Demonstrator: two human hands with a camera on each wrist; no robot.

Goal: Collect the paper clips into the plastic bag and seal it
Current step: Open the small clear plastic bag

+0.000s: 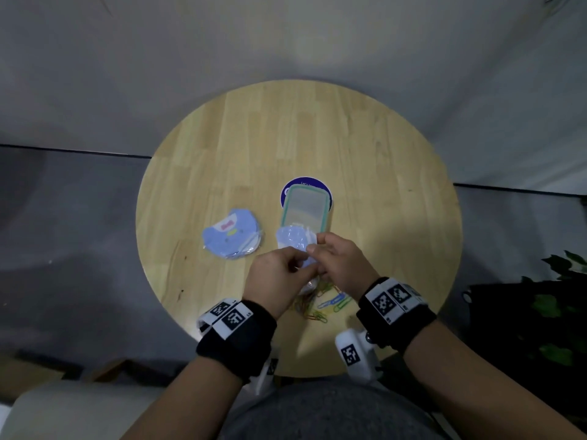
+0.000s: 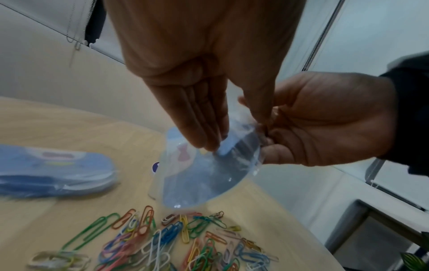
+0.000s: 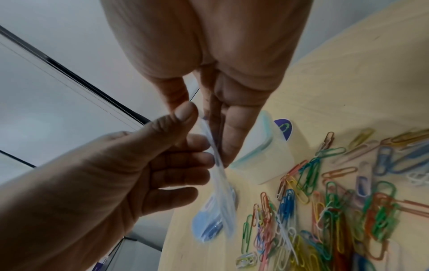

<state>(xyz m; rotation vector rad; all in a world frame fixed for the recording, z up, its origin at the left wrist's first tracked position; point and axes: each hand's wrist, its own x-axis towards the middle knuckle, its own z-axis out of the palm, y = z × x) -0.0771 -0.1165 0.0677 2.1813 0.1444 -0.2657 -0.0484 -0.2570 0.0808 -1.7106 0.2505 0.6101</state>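
Note:
A small clear plastic bag (image 1: 293, 240) with a pale blue print hangs above the table, held at its top edge by both hands. My left hand (image 1: 300, 265) pinches one side of that edge between thumb and fingers. The right hand (image 1: 313, 249) pinches the other side. In the left wrist view the bag (image 2: 204, 176) hangs down over a loose pile of coloured paper clips (image 2: 174, 242). The pile lies near the table's front edge (image 1: 324, 301), under and between my wrists. No clips show inside the bag (image 3: 219, 176).
A clear box with a green rim (image 1: 303, 208) stands just behind the hands on a dark blue round sticker (image 1: 325, 188). A stack of blue printed bags (image 1: 230, 238) lies to the left. The round wooden table (image 1: 317, 131) has a plant (image 1: 559, 300) off its right edge.

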